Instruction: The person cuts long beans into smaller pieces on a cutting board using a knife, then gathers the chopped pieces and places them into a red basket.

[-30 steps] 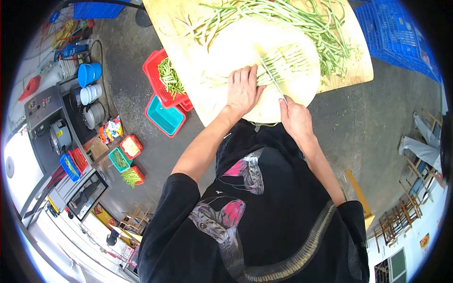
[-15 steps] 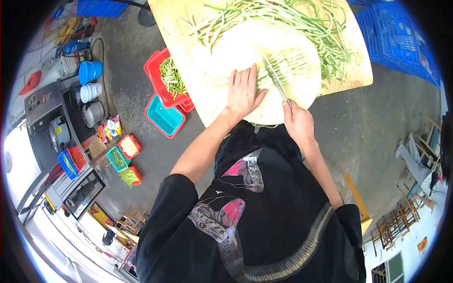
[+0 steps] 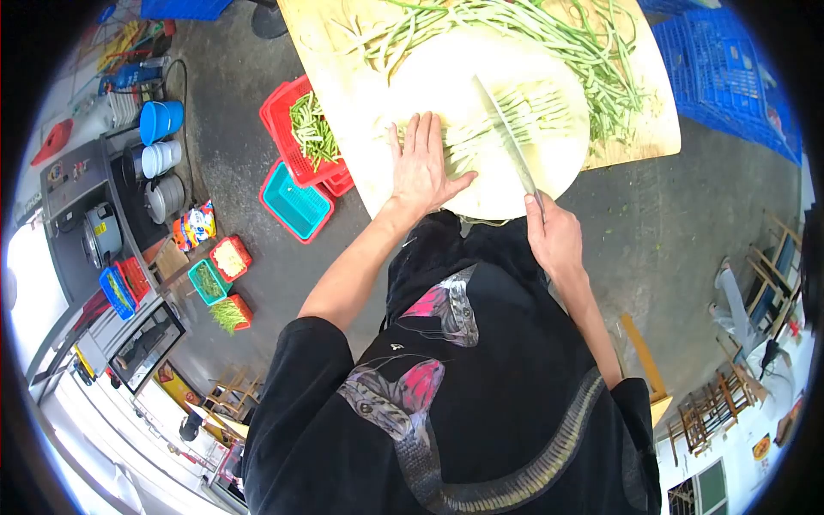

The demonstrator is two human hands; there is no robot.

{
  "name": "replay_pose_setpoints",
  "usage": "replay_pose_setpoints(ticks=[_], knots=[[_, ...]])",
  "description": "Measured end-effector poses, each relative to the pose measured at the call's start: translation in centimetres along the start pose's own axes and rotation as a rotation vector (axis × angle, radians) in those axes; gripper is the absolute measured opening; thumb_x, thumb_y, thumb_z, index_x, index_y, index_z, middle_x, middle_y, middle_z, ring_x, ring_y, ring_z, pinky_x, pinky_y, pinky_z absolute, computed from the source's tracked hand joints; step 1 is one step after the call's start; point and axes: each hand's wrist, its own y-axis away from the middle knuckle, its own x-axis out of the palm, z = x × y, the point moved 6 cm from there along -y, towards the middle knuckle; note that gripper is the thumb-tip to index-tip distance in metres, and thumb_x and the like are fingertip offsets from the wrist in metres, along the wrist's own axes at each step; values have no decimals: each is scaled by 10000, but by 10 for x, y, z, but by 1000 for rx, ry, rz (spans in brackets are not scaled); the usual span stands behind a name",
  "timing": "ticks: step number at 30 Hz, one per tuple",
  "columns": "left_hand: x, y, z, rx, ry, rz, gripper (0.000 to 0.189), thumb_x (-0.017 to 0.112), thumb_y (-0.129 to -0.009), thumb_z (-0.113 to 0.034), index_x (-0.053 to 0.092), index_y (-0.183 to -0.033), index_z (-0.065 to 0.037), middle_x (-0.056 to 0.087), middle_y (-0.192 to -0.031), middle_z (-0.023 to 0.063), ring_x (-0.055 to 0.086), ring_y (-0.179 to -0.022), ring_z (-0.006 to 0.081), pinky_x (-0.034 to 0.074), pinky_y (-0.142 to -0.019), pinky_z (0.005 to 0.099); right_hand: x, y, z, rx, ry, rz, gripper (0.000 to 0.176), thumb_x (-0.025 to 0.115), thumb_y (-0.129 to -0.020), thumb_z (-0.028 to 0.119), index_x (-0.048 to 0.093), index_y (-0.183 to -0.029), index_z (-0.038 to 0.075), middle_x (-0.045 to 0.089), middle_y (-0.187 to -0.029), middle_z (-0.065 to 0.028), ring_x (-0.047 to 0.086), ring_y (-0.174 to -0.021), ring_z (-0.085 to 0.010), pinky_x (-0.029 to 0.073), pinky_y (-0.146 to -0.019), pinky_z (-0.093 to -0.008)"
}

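Note:
My right hand (image 3: 554, 238) is closed around the handle of a kitchen knife (image 3: 508, 130). Its long blade points away from me and lies across rows of green beans (image 3: 536, 112) on a round, pale cutting board (image 3: 438, 73). To the left of the blade, my left hand (image 3: 421, 167) rests with fingers stretched out and thumb spread toward the knife. Its fingertips are at the left part of the bean rows, and what lies beneath the palm is hidden. Long uncut beans (image 3: 515, 15) curve around the far and right side of the board.
A wooden table (image 3: 652, 129) carries the board. Left of it stand a red basket (image 3: 279, 116) with cut beans and a teal basket (image 3: 296, 202). Blue crates (image 3: 721, 77) are at the far right. Small vegetable baskets (image 3: 206, 279) and buckets (image 3: 160, 123) stand further left.
My left hand has moved left, away from the blade, and its fingers have spread. The knife has shifted slightly toward me and right, its blade showing flatter over the beans.

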Motion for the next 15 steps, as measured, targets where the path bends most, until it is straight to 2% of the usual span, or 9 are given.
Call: replay_pose_setpoints(ticks=[8, 15], knots=[[2, 8, -1, -91, -23, -17, 1320, 830, -766, -714, 288, -1626, 127, 357, -1644, 319, 267, -1596, 473, 104, -1294, 717, 24, 4, 28, -99, 6, 67, 398, 544, -1114, 357, 754, -1245, 46, 769, -912, -271, 764, -863, -461, 606, -799, -546], [8, 13, 3, -67, 30, -41, 1261, 841, -781, -631, 295, -1611, 145, 357, -1625, 327, 268, -1583, 497, 122, -1297, 709, 36, 7, 32, -70, 34, 93, 405, 533, -1118, 344, 739, -1270, 30, 771, -934, -279, 767, -883, -465, 607, -817, -551]])
